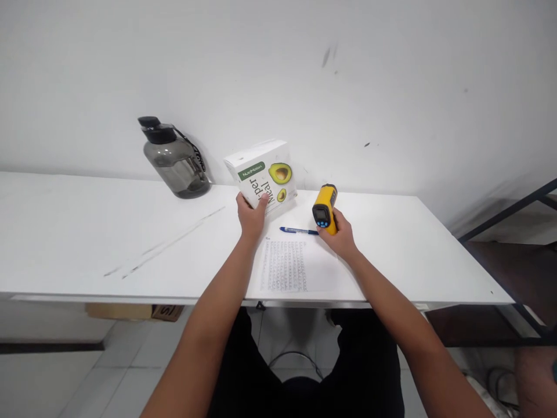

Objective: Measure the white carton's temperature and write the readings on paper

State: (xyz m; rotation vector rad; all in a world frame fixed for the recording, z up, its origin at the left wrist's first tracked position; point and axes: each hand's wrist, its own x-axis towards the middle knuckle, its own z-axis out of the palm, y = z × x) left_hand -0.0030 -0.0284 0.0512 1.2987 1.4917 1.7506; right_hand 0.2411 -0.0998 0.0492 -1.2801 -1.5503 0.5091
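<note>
My left hand (252, 216) is closed around the lower left part of a white box (260, 181) with avocado pictures and a green label, tilted near the wall. In my right hand (342, 235) is a yellow and black infrared thermometer (326, 210), its small screen and blue buttons facing me. A blue pen (299, 230) lies between my hands. Just below the pen is a sheet of paper (319, 264) covered on its left side with rows of handwriting.
A large grey translucent water bottle (172, 162) with a black lid stands at the back left of the white table (130, 232). A white wall (278, 69) runs behind the table. A dark metal frame (507, 217) is at the right, and a cardboard box (122, 311) sits below the left side.
</note>
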